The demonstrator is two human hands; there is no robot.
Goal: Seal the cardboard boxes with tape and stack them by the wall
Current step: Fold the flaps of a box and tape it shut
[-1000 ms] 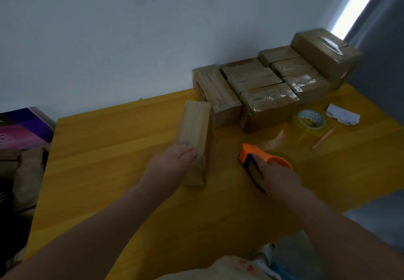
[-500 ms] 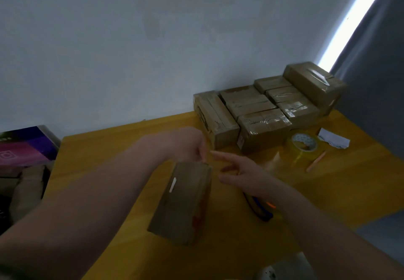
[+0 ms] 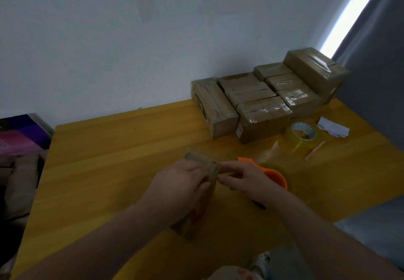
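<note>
A small cardboard box (image 3: 197, 218) lies lengthwise on the yellow table (image 3: 109, 159), and my left hand (image 3: 181, 183) is clamped over its far end. My right hand (image 3: 242, 181) touches that same end with thumb and forefinger; whether it pinches tape is too blurred to tell. Behind my right hand the orange tape dispenser (image 3: 273, 173) rests on the table. Several taped boxes (image 3: 262, 96) stand in rows against the white wall, with one larger box (image 3: 314, 69) on top at the far right.
A roll of clear tape (image 3: 302, 132) lies in front of the taped boxes. Beside it are a torn white paper (image 3: 333, 126) and a thin pink stick (image 3: 314, 150). A dark curtain (image 3: 376, 72) hangs at the right; a purple object (image 3: 19, 133) sits left of the table.
My right hand let go of the orange dispenser and came over to the box. My left hand lifted the box, turned it, and now holds it down on the table nearer to me.
</note>
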